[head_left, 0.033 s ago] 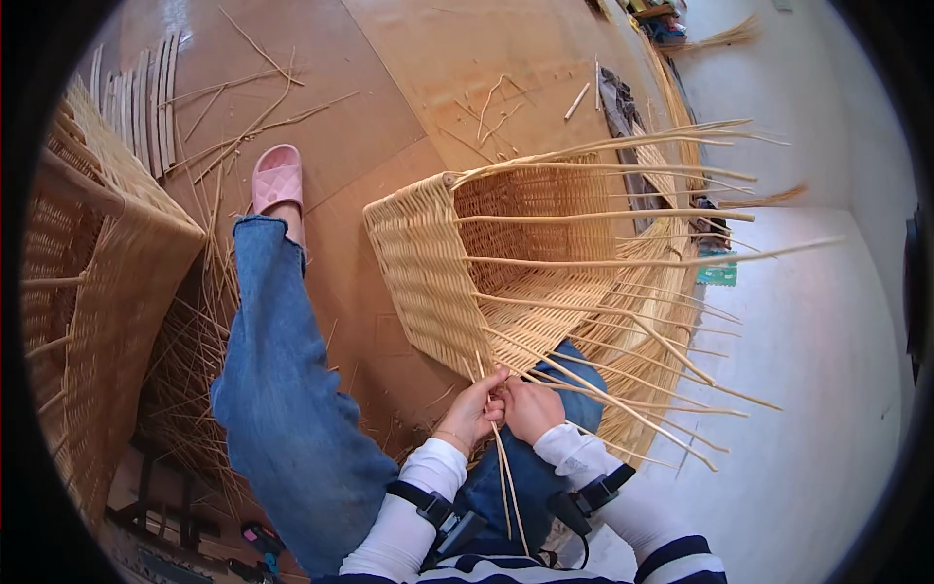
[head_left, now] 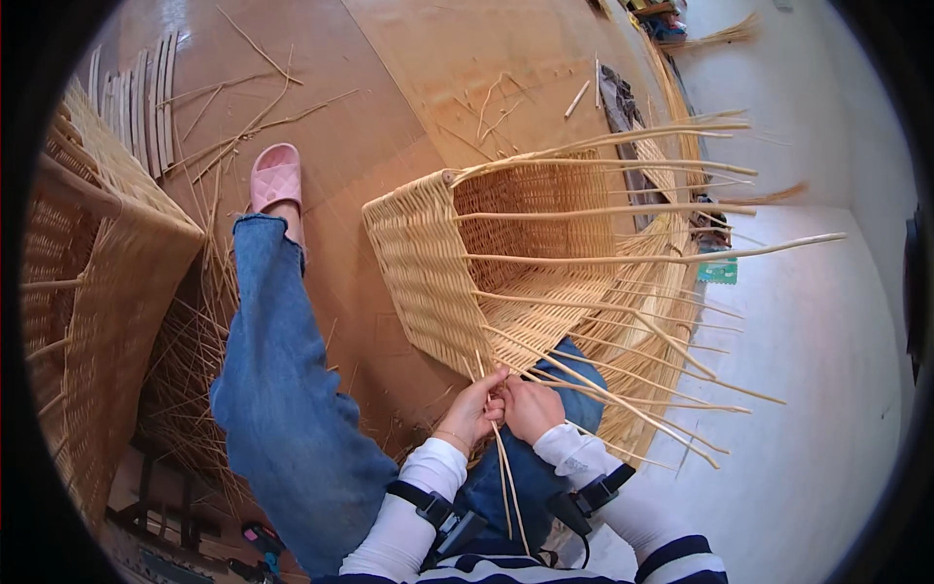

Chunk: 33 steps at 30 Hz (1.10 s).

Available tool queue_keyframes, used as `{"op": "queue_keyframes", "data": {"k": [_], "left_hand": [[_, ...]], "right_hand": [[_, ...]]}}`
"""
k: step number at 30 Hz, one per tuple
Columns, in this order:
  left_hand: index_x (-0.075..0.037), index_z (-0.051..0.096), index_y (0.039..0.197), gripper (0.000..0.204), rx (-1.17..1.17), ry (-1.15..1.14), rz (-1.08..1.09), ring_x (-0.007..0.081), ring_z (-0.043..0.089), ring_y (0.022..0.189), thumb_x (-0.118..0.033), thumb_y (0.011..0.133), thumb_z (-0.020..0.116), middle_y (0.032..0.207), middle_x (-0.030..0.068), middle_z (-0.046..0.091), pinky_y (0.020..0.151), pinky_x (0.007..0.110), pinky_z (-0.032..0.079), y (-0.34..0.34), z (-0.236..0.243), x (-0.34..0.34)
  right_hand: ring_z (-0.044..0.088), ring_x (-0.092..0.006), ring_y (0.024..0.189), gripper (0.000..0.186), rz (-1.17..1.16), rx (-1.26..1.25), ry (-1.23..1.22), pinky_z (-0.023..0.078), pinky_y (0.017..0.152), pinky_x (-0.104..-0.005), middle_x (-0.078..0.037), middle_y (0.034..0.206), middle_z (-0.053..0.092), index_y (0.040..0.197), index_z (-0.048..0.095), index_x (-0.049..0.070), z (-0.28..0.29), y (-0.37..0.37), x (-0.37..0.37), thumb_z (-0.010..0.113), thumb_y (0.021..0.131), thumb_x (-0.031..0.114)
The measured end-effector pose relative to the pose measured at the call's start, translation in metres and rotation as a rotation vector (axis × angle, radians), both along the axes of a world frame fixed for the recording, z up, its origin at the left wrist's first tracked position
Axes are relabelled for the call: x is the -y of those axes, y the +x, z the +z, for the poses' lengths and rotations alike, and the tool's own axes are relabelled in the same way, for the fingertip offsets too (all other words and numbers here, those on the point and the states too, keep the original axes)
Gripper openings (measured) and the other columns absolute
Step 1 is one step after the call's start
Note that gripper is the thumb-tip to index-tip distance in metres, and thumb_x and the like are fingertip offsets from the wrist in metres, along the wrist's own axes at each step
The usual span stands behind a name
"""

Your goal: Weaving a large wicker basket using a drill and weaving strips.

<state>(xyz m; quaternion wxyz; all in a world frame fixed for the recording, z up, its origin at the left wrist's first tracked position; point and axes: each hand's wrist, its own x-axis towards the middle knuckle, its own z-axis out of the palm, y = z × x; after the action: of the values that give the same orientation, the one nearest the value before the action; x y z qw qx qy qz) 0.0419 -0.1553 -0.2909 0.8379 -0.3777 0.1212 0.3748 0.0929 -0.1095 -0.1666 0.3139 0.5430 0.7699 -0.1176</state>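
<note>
Left hand (head_left: 472, 413) closed, thumb and fingers pinching thin strands (head_left: 505, 479); their loose ends trail down below the grip over the jeans, short ends poking out above it. Right hand (head_left: 533, 409) touching it on the right, fingers curled under, tips hidden; cannot tell what it grips.

Basket (head_left: 413, 268) directly above the grip: pale woven cane, lying on its side, open end facing right. Its lower near corner comes down to the fingertips. Bare rods (head_left: 593, 260) jut from the open edge, fanning out above and to the right of the hands; the lowest pass just over the right hand.

Blue jeans (head_left: 277, 389) on both legs: one leg well left of the grip, the other bent beneath the hands, knee showing under the basket's edge. White sleeves (head_left: 409, 506) below the grip, a black strap (head_left: 420, 498) round each forearm.

Right of the grip, beyond the knee: long bundle of straw-coloured cane (head_left: 637, 389), running up alongside the rods. Green packet (head_left: 718, 271) farther up on that side.

Pink slipper (head_left: 276, 180) up and left of the grip, on brown floor (head_left: 360, 127). Far left, second basket (head_left: 146, 282), larger in view; scattered twigs (head_left: 185, 389) between it and the near leg. Row of flat sticks (head_left: 141, 107) beyond, far up-left.
</note>
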Motion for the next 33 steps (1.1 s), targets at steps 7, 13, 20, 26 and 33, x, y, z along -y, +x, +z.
{"op": "queue_keyframes", "data": {"k": [7,13,20,26,33], "left_hand": [[-0.011,0.059,0.085,0.022,0.009,0.009,-0.059,0.0063,0.034,0.044,-0.029,0.091,0.069,0.067,-0.0009,0.052,0.035,0.019,0.021,-0.007,0.005,-0.001],[-0.011,0.059,0.085,0.021,-0.016,-0.064,-0.056,0.0077,0.035,0.040,-0.029,0.091,0.068,0.065,0.0006,0.054,0.034,0.021,0.022,-0.010,0.009,-0.003],[-0.012,0.058,0.085,0.032,-0.155,0.122,-0.052,0.0053,0.030,0.043,-0.037,0.084,0.077,0.070,-0.0010,0.050,0.035,0.018,0.019,-0.010,-0.013,0.001],[-0.012,0.058,0.083,0.035,-0.254,0.124,-0.119,0.0040,0.029,0.046,-0.042,0.085,0.075,0.071,0.0009,0.047,0.035,0.017,0.021,-0.004,-0.026,0.000],[-0.008,0.059,0.089,0.026,-0.255,0.219,-0.245,0.0048,0.030,0.045,-0.033,0.093,0.067,0.067,-0.0015,0.049,0.036,0.019,0.022,-0.033,-0.019,0.006]], "right_hand": [[0.067,-0.0363,0.070,0.019,-0.012,-0.040,0.000,0.053,0.062,-0.0469,-0.018,0.077,0.068,0.095,0.064,0.006,-0.005,0.002,0.000,0.055,0.088,0.020],[0.066,-0.0381,0.072,0.017,-0.039,-0.109,-0.006,0.052,0.063,-0.0487,-0.020,0.079,0.068,0.097,0.063,0.006,-0.007,0.013,0.006,0.052,0.089,0.017],[0.064,-0.0418,0.087,0.026,-0.126,-0.191,-0.122,0.050,0.075,-0.0497,-0.023,0.089,0.067,0.104,0.062,0.004,-0.023,0.033,-0.003,0.058,0.091,0.027],[0.063,-0.0384,0.087,0.020,0.071,-0.295,0.081,0.051,0.077,-0.0477,-0.017,0.090,0.065,0.103,0.063,0.005,-0.002,0.042,0.011,0.060,0.087,0.015],[0.065,-0.0218,0.080,0.035,-0.783,-0.692,-0.187,0.051,0.069,-0.0322,-0.010,0.090,0.067,0.117,0.059,0.003,-0.009,0.039,0.077,0.067,0.091,0.026]]}}
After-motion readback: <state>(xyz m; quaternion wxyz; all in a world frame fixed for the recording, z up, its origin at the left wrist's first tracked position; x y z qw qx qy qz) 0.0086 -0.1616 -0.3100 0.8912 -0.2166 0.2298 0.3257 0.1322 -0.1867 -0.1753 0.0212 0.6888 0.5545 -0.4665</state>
